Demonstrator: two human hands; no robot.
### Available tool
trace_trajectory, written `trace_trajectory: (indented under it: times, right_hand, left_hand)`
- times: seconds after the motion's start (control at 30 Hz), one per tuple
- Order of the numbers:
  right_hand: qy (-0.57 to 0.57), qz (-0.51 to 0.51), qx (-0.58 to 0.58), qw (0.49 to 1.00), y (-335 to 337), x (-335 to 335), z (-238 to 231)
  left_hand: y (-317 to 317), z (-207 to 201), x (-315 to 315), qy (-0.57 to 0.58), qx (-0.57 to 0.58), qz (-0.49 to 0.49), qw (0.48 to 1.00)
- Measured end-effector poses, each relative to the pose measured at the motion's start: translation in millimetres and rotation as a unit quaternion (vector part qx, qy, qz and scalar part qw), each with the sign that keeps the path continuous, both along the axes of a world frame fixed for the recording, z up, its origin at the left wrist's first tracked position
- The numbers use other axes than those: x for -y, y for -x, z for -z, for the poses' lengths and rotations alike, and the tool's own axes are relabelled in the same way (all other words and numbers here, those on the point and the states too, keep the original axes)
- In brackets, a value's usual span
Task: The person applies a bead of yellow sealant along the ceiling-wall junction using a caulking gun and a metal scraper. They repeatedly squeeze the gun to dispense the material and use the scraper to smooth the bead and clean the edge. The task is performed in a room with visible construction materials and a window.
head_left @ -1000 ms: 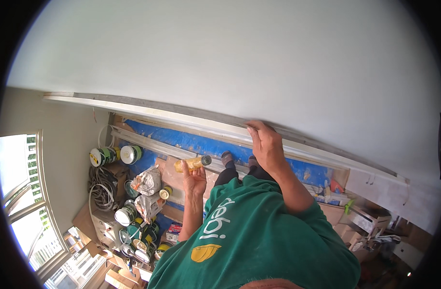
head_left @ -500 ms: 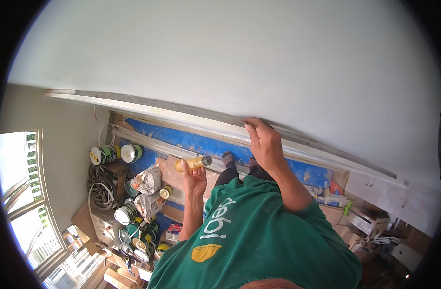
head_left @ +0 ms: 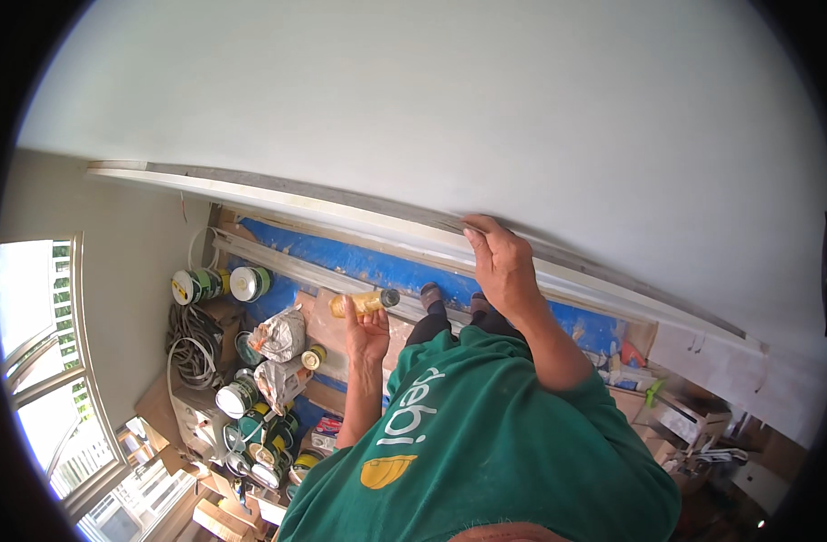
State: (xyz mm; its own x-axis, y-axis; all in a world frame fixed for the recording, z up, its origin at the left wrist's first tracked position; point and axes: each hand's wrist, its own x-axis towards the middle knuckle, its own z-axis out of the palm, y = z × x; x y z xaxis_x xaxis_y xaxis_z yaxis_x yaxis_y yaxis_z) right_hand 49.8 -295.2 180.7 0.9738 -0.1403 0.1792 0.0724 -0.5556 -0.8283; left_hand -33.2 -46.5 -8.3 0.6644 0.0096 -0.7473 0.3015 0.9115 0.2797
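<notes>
From the head view, paint cans [head_left: 222, 285] and a coil of cable [head_left: 192, 343] crowd the floor by the window [head_left: 34, 361], with a crumpled bag [head_left: 278, 334] beside them and blue sheeting [head_left: 377, 266] along the wall's foot. The long white trim strip [head_left: 341, 210] runs left to right against the wall [head_left: 431, 99], dipping toward the right. The right hand [head_left: 499, 266] presses flat on it, fingers together. The left hand [head_left: 368, 332] grips a yellow tube [head_left: 364, 303], nozzle pointing right, just below the strip.
</notes>
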Motion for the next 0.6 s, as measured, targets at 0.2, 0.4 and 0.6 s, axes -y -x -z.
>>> trace_trajectory:
  times: [0.2, 0.4, 0.6]
  right_hand:
    - [0.077, -0.008, -0.008, 0.997, 6, 19, 23]
    - [-0.014, -0.043, -0.178, 0.983, -4, 13, -7]
    - [0.069, 0.045, 0.031, 0.996, 22, 29, 9]
  left_hand:
    - [-2, 3, 1, -0.014, 0.006, 0.014, 1.000]
    - [-2, 1, 8, -0.061, 0.026, 0.046, 0.997]
    - [-1, -2, 15, -0.053, -0.003, 0.023, 0.998]
